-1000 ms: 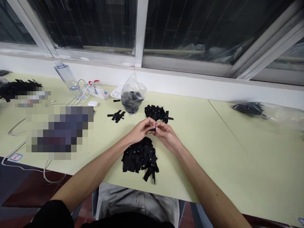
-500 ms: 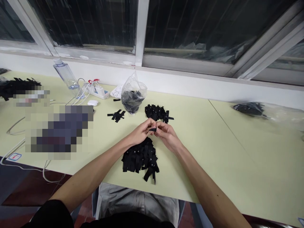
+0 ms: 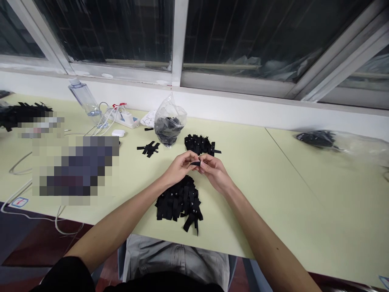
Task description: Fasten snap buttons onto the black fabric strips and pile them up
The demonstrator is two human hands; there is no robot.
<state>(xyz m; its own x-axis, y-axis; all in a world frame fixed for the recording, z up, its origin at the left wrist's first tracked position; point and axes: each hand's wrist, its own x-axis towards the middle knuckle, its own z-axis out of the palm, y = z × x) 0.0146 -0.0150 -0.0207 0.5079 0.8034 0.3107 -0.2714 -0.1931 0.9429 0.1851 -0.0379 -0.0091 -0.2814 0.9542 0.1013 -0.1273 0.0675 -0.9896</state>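
Between my two hands is a small black fabric strip (image 3: 195, 163), pinched at both ends above the table. My left hand (image 3: 180, 167) has its thumb and fingers closed on one end. The fingertips of my right hand (image 3: 214, 170) press on the other end, close against the left ones. Just below lies a large pile of black fabric strips (image 3: 178, 200), some with small white marks. Beyond my hands sits a second pile of black strips (image 3: 199, 144). My fingers partly cover the held strip.
A clear plastic bag of black pieces (image 3: 169, 127) stands near the wall, beside a few loose strips (image 3: 148, 149). Further left are a water bottle (image 3: 86, 99), a power strip with cables (image 3: 127, 119) and a white case (image 3: 118, 133). Another bag (image 3: 322, 140) lies far right.
The held strip has shifted slightly and looks flatter between my fingers. Both hands stay in nearly the same place, and the piles look unchanged.
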